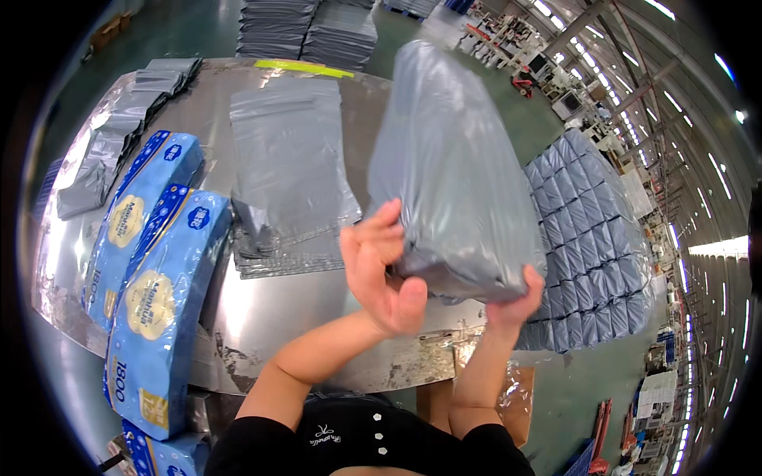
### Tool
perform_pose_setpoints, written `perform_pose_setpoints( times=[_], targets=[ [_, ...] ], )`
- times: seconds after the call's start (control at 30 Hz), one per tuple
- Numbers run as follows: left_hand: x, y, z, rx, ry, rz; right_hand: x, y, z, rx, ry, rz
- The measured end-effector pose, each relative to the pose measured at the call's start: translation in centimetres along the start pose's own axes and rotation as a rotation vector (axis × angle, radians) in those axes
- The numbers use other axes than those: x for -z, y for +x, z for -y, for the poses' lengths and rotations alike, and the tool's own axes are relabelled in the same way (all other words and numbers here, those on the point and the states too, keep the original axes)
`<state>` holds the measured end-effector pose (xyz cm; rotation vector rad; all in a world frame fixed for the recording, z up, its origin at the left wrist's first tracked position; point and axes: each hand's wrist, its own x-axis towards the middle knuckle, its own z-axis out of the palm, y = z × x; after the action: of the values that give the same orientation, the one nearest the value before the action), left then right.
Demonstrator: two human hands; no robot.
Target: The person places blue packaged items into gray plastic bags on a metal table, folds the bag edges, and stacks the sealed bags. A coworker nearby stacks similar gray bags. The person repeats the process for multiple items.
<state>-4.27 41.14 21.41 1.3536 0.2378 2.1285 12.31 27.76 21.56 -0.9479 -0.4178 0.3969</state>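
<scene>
A full grey plastic mailing bag (456,170) is lifted off the table, tilted upward, its surface taut and shiny. At its lower right corner my right hand (516,300) is closed, with the fingers partly hidden behind the plastic. My left hand (373,274) is beside the lower left corner, thumb and fingers spread; whether it touches the bag I cannot tell. Left of the bag, a stack of flat grey mailing bags (290,159) lies on the metal table (309,305).
Blue tissue packs (163,309) lie along the table's left side, near more flat grey bags (119,131). A tall pile of filled grey bags (591,246) stands at the right. Grey stacks (305,32) stand beyond the far edge. A cardboard box (520,404) is below the near edge.
</scene>
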Motion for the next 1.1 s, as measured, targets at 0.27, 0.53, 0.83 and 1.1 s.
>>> perform_pose_setpoints(
  times=[0.27,0.53,0.83,1.1],
  targets=[
    [-12.8,-11.8,-5.7,0.425,-0.414,0.169,16.6,8.6,12.6,0.003,-0.108,0.001],
    [-19.2,-16.7,8.0,1.088,-0.201,0.552,25.1,18.2,7.2,0.084,-0.288,-0.096],
    [7.8,-14.0,15.8,0.635,0.857,0.588,24.1,5.9,-20.2,-0.059,0.735,0.627],
    [47.8,4.3,2.8,0.571,2.282,0.186,20.3,16.3,-20.9,-0.251,0.024,-0.327]
  ],
)
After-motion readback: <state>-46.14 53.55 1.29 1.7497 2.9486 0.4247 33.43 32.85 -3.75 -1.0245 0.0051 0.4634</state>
